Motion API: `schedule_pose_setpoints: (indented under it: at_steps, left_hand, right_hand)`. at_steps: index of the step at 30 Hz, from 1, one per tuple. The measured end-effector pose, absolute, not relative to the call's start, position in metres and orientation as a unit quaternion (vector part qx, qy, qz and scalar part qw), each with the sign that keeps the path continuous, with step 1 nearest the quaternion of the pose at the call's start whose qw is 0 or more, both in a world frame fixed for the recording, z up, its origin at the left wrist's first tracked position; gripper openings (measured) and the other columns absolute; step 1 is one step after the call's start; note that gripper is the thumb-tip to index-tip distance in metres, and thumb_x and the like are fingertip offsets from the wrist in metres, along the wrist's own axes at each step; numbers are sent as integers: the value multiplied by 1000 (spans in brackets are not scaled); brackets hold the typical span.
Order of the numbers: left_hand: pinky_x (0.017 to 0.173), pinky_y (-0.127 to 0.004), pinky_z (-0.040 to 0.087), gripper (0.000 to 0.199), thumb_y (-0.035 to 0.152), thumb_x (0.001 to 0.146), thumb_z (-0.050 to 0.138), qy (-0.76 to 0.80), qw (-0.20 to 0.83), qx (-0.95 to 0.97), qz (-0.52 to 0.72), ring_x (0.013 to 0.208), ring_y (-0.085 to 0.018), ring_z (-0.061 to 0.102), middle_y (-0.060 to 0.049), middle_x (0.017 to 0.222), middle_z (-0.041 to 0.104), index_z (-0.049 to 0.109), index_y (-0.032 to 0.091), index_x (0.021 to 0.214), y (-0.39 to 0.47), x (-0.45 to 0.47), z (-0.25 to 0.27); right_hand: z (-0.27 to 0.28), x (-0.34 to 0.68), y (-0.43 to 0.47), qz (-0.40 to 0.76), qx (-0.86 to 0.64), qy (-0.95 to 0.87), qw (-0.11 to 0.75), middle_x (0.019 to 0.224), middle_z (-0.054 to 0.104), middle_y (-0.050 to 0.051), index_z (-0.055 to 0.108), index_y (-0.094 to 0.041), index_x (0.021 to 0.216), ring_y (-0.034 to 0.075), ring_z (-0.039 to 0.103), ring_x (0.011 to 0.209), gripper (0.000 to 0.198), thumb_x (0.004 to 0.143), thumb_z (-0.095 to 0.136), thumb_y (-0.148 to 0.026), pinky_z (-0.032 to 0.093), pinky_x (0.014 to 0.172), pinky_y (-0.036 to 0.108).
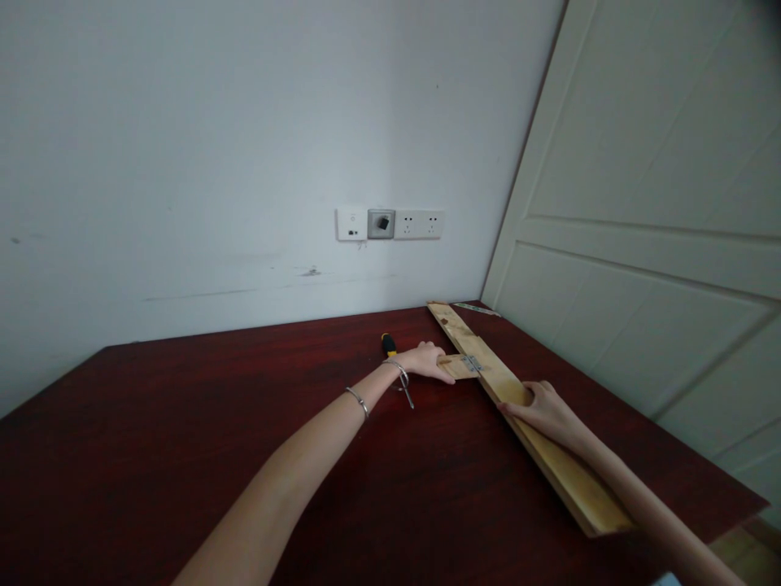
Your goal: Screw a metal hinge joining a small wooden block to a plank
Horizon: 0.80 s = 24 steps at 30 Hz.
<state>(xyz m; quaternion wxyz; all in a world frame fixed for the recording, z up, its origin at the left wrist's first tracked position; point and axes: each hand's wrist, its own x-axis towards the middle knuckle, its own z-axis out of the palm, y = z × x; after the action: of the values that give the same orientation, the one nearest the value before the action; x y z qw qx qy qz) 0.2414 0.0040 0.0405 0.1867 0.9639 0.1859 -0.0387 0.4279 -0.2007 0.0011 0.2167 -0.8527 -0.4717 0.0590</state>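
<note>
A long wooden board [497, 368] lies slantwise on the right part of the dark red table. A metal hinge [472, 364] joins its left edge to a short wooden piece [459, 368]. My left hand [429, 361] is closed on the outer end of that short piece. Nearer to me, my right hand [543, 411] grips the long board across its width, thumb on the left edge. Beneath my left wrist lies a screwdriver [389, 345] with a black and yellow handle; the wrist hides its middle, and its metal tip shows below.
The dark red table [183, 439] reaches the white wall [213, 163], which carries sockets [418, 225] and a knob plate [381, 224]. A pale panelled door [647, 244] borders the right side. A thin printed strip [477, 308] lies in the far corner.
</note>
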Motion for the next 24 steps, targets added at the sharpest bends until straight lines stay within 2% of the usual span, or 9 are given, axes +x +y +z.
schedule_pose_setpoints:
  at_steps: [5, 11, 18, 24]
  left_hand:
    - [89, -32, 44, 69, 67, 68, 62, 196, 166, 965, -49, 109, -27, 51, -12, 115, 56, 59, 16, 114, 4, 245, 38]
    - [86, -31, 45, 72, 67, 66, 61, 197, 173, 964, -38, 110, -29, 51, -12, 119, 57, 58, 17, 118, 6, 245, 30]
    - [87, -35, 45, 71, 66, 67, 61, 185, 166, 967, -47, 111, -32, 49, -15, 116, 55, 58, 16, 116, 8, 245, 23]
    - [89, -38, 44, 73, 65, 67, 62, 189, 167, 966, -58, 112, -32, 48, -16, 120, 52, 55, 15, 119, 5, 244, 27]
  right_hand:
    - [-3, 434, -197, 72, -855, -472, 204, 115, 56, 25, 57, 2, 115, 34, 60, 105, 82, 64, 61, -62, 46, 93, 38]
    - [-6, 435, -197, 68, -858, -471, 192, 118, 54, 25, 54, 2, 120, 34, 58, 109, 86, 65, 59, -64, 45, 95, 36]
    - [-11, 432, -197, 63, -858, -475, 187, 116, 54, 24, 56, 0, 115, 33, 59, 107, 79, 67, 59, -63, 46, 93, 36]
    - [-17, 435, -198, 59, -854, -479, 192, 118, 53, 24, 54, 1, 117, 33, 59, 107, 82, 68, 59, -64, 46, 95, 37]
